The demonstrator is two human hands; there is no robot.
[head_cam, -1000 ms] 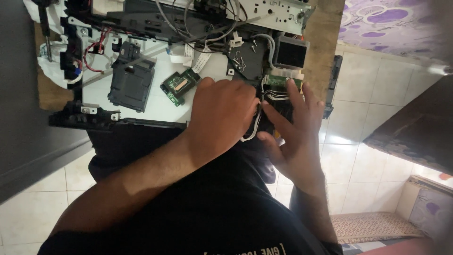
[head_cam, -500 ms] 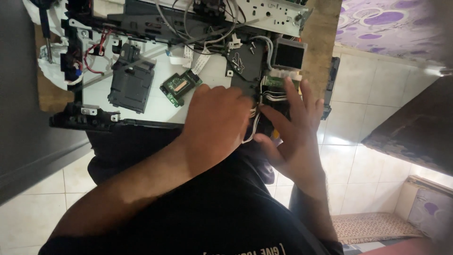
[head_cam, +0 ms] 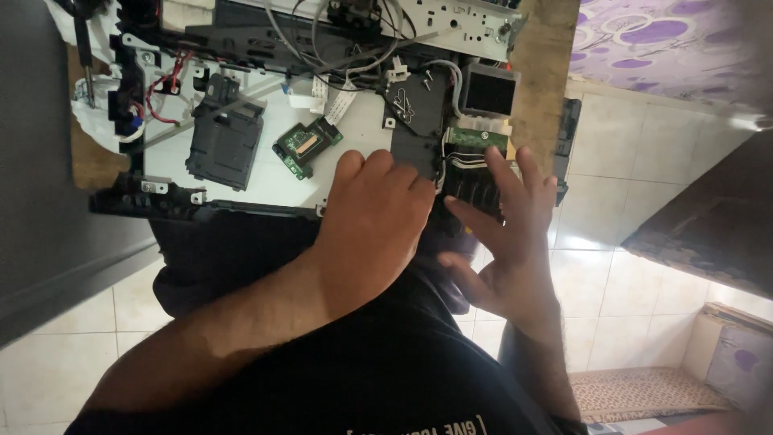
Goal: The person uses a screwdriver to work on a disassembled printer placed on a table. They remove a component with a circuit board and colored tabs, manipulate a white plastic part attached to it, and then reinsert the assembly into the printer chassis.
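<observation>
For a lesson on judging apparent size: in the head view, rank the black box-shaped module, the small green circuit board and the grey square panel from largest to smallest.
1. black box-shaped module
2. grey square panel
3. small green circuit board

All three lie on the opened device at a similar distance from the camera, so the order looks dependable.

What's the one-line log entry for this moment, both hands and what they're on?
left hand: resting on white chassis | right hand: fingertips on black panel | nearby: small green board

Single head view, looking steeply down (frame appears inverted), close above opened device (head_cam: 322, 105) on lap.
</observation>
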